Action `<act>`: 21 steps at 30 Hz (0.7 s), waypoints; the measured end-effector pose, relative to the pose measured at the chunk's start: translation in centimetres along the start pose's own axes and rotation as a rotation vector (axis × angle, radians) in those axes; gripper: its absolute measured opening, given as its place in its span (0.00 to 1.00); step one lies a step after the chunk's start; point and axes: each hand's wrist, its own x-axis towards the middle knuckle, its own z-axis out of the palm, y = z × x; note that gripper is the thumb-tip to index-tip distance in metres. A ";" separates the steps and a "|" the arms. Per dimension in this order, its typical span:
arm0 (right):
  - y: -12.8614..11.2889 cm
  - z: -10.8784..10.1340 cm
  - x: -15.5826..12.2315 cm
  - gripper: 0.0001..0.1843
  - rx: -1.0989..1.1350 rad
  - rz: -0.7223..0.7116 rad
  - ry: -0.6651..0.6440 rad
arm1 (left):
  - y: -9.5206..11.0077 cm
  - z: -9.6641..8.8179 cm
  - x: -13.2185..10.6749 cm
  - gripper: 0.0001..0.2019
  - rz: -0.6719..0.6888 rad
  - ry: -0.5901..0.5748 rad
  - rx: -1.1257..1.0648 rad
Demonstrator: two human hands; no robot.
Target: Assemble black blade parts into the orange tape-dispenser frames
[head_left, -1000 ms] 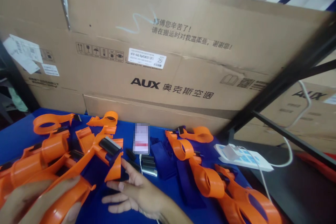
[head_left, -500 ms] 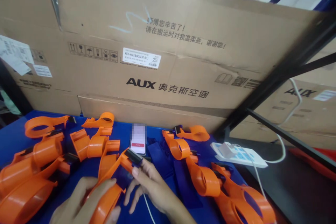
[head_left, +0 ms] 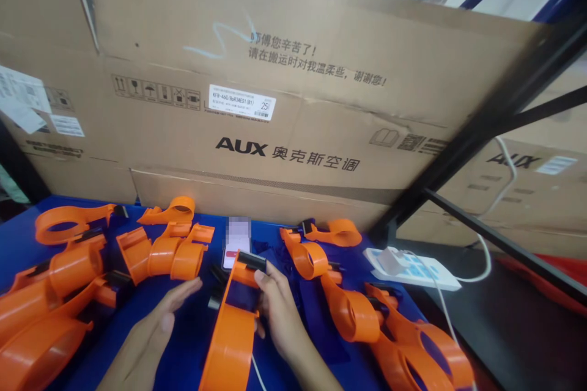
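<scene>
My right hand grips an orange plastic tape dispenser by its side, thumb near the black blade bar at its far end. The dispenser points away from me over the blue table. My left hand hovers to the dispenser's left, fingers stretched out and empty, close to a group of orange dispenser parts.
More orange dispensers lie at the left and right. A phone lies behind the held dispenser. A white power strip with a cable sits at the right. Large cardboard boxes wall the back; a black frame bar slants at right.
My left hand let go of the dispenser and opened. My right hand took hold of it and swung it upright toward the table's middle. The view shifted slightly right.
</scene>
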 end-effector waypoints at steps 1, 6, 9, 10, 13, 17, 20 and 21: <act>0.0 0.0 -0.1 0.26 0.006 -0.004 -0.002 | 0.0 0.0 0.0 0.32 -0.007 0.031 -0.003; 0.1 -0.1 -0.4 0.29 0.006 -0.016 -0.046 | 0.6 1.6 0.1 0.23 -0.069 0.059 -0.081; -0.4 -0.2 -0.3 0.29 -0.035 -0.030 -0.072 | 1.6 3.9 1.1 0.22 -0.108 -0.018 -0.160; -0.5 -0.3 -0.3 0.29 -0.059 -0.036 -0.083 | 1.9 4.7 1.7 0.23 -0.122 -0.058 -0.178; -0.9 -0.5 0.1 0.27 -0.107 -0.064 -0.091 | 2.4 6.6 3.8 0.22 -0.155 -0.123 -0.242; -0.7 -0.7 0.5 0.29 -0.076 -0.103 -0.068 | 1.5 7.3 5.9 0.25 -0.145 -0.110 -0.340; -0.5 -0.8 0.6 0.30 -0.093 -0.105 -0.033 | 0.1 6.8 6.2 0.25 -0.074 -0.023 -0.353; -0.4 -0.7 0.5 0.27 -0.116 -0.108 -0.011 | -0.3 6.6 6.1 0.24 -0.046 0.001 -0.353</act>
